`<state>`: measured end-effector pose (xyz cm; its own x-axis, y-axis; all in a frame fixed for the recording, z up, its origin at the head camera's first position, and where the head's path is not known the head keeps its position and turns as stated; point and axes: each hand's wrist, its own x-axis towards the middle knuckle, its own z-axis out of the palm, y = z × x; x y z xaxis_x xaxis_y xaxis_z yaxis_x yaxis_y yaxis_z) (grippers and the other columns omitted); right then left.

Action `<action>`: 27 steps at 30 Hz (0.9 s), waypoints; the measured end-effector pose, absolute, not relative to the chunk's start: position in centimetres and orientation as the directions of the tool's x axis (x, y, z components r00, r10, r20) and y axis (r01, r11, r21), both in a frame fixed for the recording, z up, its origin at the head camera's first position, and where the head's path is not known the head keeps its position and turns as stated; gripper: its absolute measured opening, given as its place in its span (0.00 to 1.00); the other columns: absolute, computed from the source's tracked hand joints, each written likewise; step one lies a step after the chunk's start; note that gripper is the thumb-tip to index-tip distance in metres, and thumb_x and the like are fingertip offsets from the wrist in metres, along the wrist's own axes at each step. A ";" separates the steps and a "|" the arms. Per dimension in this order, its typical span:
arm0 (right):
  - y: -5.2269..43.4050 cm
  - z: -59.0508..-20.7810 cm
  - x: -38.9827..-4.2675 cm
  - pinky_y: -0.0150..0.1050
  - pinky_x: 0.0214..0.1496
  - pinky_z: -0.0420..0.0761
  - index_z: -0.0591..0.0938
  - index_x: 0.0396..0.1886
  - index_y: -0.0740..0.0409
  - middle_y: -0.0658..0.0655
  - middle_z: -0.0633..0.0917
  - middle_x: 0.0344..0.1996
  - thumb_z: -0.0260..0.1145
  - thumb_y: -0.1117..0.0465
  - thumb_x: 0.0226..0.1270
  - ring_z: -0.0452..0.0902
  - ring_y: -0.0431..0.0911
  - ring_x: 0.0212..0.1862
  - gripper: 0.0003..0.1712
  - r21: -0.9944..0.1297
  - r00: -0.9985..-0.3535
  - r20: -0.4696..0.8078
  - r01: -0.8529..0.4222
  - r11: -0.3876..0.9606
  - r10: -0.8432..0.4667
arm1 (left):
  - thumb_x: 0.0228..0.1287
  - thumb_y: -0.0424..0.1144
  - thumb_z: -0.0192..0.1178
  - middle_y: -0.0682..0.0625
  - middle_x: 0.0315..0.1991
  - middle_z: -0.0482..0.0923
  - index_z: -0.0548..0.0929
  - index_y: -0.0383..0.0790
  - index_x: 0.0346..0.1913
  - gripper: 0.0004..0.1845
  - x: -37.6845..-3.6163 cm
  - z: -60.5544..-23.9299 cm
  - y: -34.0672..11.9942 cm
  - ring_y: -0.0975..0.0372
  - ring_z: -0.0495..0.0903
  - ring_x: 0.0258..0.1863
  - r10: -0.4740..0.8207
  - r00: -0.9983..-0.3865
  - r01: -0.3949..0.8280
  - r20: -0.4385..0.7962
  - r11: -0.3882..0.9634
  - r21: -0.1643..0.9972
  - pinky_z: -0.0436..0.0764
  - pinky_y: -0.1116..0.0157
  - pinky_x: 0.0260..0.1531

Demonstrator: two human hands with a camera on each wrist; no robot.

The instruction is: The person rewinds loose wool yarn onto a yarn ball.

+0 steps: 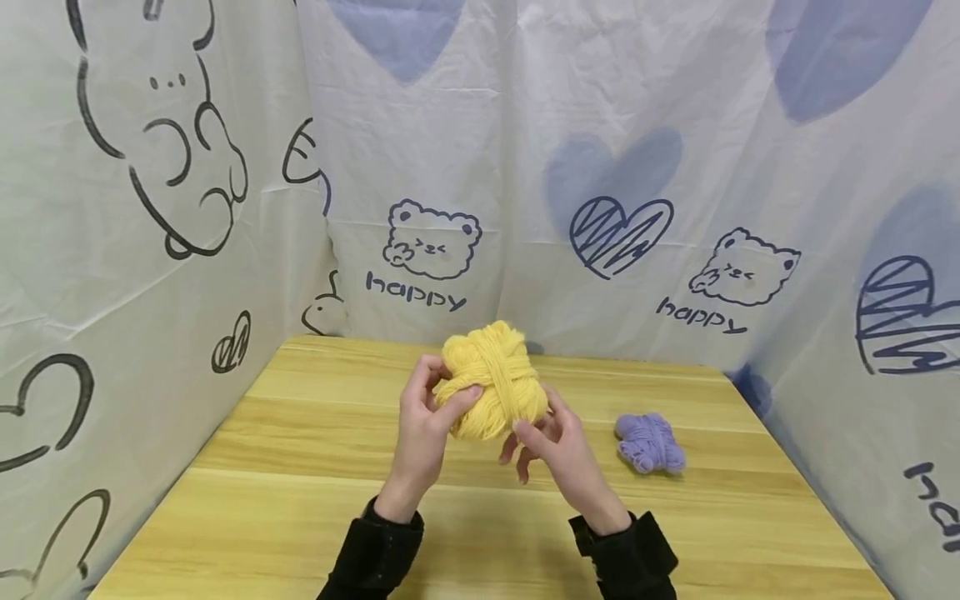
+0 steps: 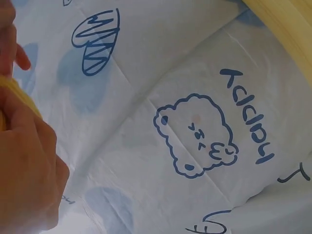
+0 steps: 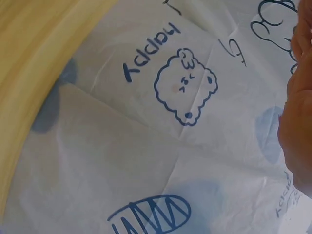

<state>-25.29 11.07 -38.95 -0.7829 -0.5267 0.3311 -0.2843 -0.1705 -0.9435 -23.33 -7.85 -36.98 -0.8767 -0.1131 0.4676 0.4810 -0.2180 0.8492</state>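
Note:
A yellow bundle of yarn (image 1: 491,379) is held up above the wooden table (image 1: 300,467), near its middle. My left hand (image 1: 429,404) grips the bundle's left side, thumb across its front. Under its lower right edge my right hand (image 1: 542,437) touches the yarn with curled fingers; whether it pinches a strand I cannot tell. In the left wrist view only the left hand (image 2: 27,165) and a sliver of yellow yarn (image 2: 14,95) show at the left edge. In the right wrist view the right hand (image 3: 297,122) shows at the right edge against the cloth.
A smaller purple yarn bundle (image 1: 649,443) lies on the table to the right of my hands. White cloth printed with bears, hearts and the word "happy" (image 1: 416,292) walls the table in at the back and on both sides.

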 end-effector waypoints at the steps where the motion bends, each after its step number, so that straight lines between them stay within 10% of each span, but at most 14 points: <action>1: 11.1 -38.9 -25.3 0.42 0.19 0.80 0.61 0.70 0.53 0.54 0.85 0.30 0.52 0.61 0.75 0.82 0.42 0.28 0.26 -0.943 -0.785 0.331 -0.274 -0.186 -0.523 | 0.61 0.29 0.61 0.46 0.45 0.67 0.69 0.35 0.47 0.15 -23.4 -37.1 -7.8 0.58 0.78 0.44 -0.104 -0.884 0.467 0.456 -0.211 0.859 0.85 0.66 0.38; 14: 15.1 -42.3 -29.4 0.33 0.22 0.75 0.70 0.54 0.56 0.47 0.83 0.28 0.59 0.50 0.71 0.78 0.42 0.25 0.19 -0.995 -0.986 0.052 -0.037 -0.095 -0.161 | 0.63 0.40 0.63 0.42 0.57 0.72 0.68 0.42 0.59 0.24 -24.0 -38.8 -8.8 0.49 0.75 0.58 -0.100 -0.955 0.269 0.281 0.120 0.956 0.79 0.55 0.57; 27: 21.8 -48.3 -33.1 0.34 0.19 0.76 0.66 0.56 0.64 0.50 0.78 0.16 0.59 0.40 0.68 0.76 0.39 0.18 0.34 -0.946 -0.987 -0.116 0.144 0.291 0.110 | 0.67 0.44 0.60 0.41 0.61 0.71 0.68 0.42 0.62 0.24 -24.2 -39.4 -10.0 0.47 0.73 0.60 -0.114 -0.959 0.227 0.258 0.231 0.946 0.77 0.51 0.59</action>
<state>-33.06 21.78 -48.30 -0.9871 0.1098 -0.1164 0.1439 0.2910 -0.9458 -24.25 -10.02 -39.38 -0.9593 -0.1142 0.2583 0.2271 0.2314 0.9460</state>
